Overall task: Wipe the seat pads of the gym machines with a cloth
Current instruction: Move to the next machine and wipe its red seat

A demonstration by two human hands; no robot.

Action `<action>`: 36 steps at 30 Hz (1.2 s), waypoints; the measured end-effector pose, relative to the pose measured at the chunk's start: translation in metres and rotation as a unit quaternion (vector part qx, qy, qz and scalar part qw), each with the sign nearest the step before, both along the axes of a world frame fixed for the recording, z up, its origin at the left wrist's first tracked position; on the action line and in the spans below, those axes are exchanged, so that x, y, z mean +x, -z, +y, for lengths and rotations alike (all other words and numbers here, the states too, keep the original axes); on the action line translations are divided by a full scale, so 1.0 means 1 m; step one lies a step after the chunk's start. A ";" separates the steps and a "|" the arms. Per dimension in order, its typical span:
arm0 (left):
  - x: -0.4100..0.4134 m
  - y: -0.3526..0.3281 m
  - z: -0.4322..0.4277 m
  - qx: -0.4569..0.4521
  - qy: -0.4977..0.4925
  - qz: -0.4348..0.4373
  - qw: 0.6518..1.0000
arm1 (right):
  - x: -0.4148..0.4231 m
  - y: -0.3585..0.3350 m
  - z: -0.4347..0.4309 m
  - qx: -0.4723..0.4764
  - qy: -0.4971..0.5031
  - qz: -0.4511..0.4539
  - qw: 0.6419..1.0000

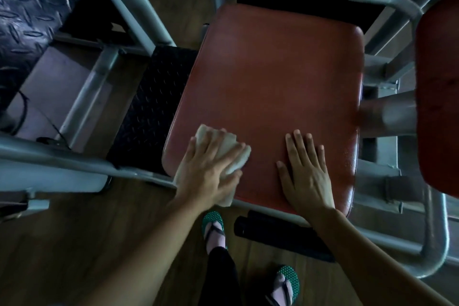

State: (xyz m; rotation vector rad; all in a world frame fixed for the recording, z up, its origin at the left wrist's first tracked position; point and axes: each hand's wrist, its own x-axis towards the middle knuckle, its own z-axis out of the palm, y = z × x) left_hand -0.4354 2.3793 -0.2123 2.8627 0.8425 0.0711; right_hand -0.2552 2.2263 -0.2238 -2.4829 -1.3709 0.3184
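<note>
A red-brown seat pad [270,87] fills the middle of the view. My left hand [208,171] presses a whitish cloth [237,156] flat against the pad's near left corner; the cloth sticks out past the fingers and hangs over the pad's front edge. My right hand [306,174] lies flat on the near right part of the pad, fingers spread, holding nothing. A second red pad [437,97] shows at the right edge.
Grey steel frame tubes [82,107] run left, behind and right of the pad. A black treaded step [151,107] sits left of the seat, a black foam roller [280,236] below its front edge. My feet in green sandals [213,226] stand on wooden floor.
</note>
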 end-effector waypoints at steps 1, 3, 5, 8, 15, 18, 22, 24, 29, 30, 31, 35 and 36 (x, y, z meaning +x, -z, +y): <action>-0.004 -0.001 0.003 -0.014 0.035 -0.004 0.999 | 0.003 0.001 -0.003 -0.004 0.002 -0.004 1.000; 0.000 -0.002 0.023 -0.021 0.026 0.007 0.999 | 0.012 0.001 -0.009 -0.010 0.007 -0.007 1.000; 0.024 -0.004 0.039 -0.019 -0.107 0.029 0.994 | 0.018 0.002 -0.011 -0.005 0.008 -0.004 1.000; 0.070 -0.009 0.016 -0.004 -0.192 0.036 0.981 | 0.020 0.002 -0.013 0.012 0.029 0.005 0.999; 0.057 -0.001 0.013 -0.023 0.234 0.023 0.972 | 0.023 0.002 -0.021 0.032 0.084 0.017 0.996; 0.106 -0.004 0.032 -0.023 0.038 0.052 0.998 | 0.022 0.000 -0.019 0.036 0.104 0.022 0.994; 0.138 -0.002 0.003 -0.041 -0.019 0.045 0.998 | 0.022 0.001 -0.020 0.036 0.124 0.025 0.991; 0.120 -0.001 -0.015 -0.042 0.060 0.063 0.995 | 0.022 0.002 -0.021 0.039 0.120 0.029 0.992; 0.097 -0.010 -0.024 -0.112 0.067 0.060 0.990 | 0.022 -0.001 -0.020 0.045 0.138 0.048 0.988; 0.100 -0.013 -0.020 -0.146 0.058 0.056 0.986 | 0.021 -0.004 -0.016 0.051 0.150 0.056 0.986; 0.100 -0.016 -0.013 -0.177 0.045 0.046 0.982 | 0.018 -0.008 -0.010 0.057 0.155 0.060 0.984; 0.088 -0.015 0.042 -0.145 -0.050 -0.023 0.988 | -0.003 -0.026 0.036 0.064 0.104 0.068 0.990; 0.082 -0.012 0.062 -0.120 -0.075 -0.016 0.990 | -0.010 -0.028 0.049 0.058 0.091 0.071 0.992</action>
